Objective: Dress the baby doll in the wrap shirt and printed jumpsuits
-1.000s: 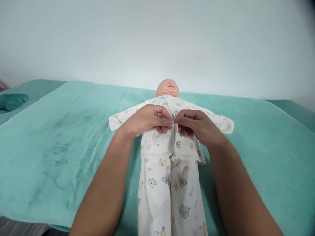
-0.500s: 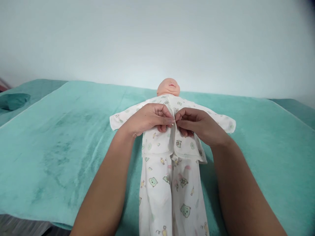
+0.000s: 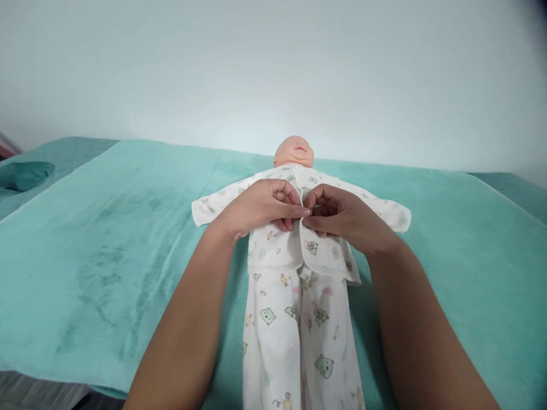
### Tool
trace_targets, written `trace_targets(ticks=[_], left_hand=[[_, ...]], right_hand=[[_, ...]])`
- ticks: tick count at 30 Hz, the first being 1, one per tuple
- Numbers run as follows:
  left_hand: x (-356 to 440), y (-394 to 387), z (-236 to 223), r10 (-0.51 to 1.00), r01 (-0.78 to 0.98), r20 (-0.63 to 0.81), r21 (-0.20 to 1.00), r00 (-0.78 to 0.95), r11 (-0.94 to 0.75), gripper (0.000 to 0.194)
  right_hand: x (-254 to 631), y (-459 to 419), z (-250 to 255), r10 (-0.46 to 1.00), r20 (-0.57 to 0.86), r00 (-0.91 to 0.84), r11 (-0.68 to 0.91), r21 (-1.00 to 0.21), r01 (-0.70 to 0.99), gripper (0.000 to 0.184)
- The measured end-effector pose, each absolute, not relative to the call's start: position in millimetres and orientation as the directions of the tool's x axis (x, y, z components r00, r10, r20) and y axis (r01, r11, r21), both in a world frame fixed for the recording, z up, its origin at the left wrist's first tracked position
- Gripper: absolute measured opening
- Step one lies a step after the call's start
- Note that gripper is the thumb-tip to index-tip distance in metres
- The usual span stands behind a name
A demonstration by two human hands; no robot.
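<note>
A baby doll [image 3: 294, 151] lies on its back on a teal blanket [image 3: 106, 239], head away from me. It wears a white printed shirt [image 3: 277, 250] and matching printed trousers [image 3: 294, 341]. My left hand [image 3: 260, 206] pinches the left front edge of the shirt at the chest. My right hand [image 3: 342, 216] pinches the right front edge, and the fingertips of both hands meet at the shirt's middle seam. Whatever fastener sits between the fingertips is hidden. The shirt's sleeves spread out to both sides.
A darker teal cushion [image 3: 23, 173] lies at the far left edge. A plain pale wall [image 3: 273, 68] rises behind the bed. The blanket's near edge [image 3: 51, 378] shows at the bottom left, with a grey floor below it.
Both hands have shifted slightly up the doll's chest and pressed closer together. The small white button seen between the fingertips earlier is now covered.
</note>
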State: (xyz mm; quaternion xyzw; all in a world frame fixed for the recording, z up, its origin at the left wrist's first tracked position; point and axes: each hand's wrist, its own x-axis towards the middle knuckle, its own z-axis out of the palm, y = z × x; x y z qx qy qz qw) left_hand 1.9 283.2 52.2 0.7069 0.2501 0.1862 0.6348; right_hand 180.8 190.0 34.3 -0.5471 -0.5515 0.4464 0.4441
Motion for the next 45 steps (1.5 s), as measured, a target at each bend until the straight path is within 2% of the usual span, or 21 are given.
trace_targets(ticks=[9, 20, 45], left_hand=[[1.1, 280.5, 53.4, 0.579, 0.134, -0.055, 0.986, 0.813, -0.094, 0.013], [4.4, 274.7, 54.2, 0.593, 0.147, 0.009, 0.965, 0.805, -0.215, 0.017], [3.6, 276.5, 51.2, 0.601, 0.121, 0.038, 0.968, 0.799, -0.221, 0.020]], right_hand=[[180.0, 189.6, 34.1, 1.000, 0.010, -0.003, 0.010, -0.974, 0.227, 0.019], [178.9, 190.8, 31.6, 1.000, 0.012, 0.014, 0.009, -0.976, 0.219, 0.021], [186.1, 190.4, 29.3, 1.000, 0.017, -0.008, 0.018, -0.977, 0.213, 0.019]])
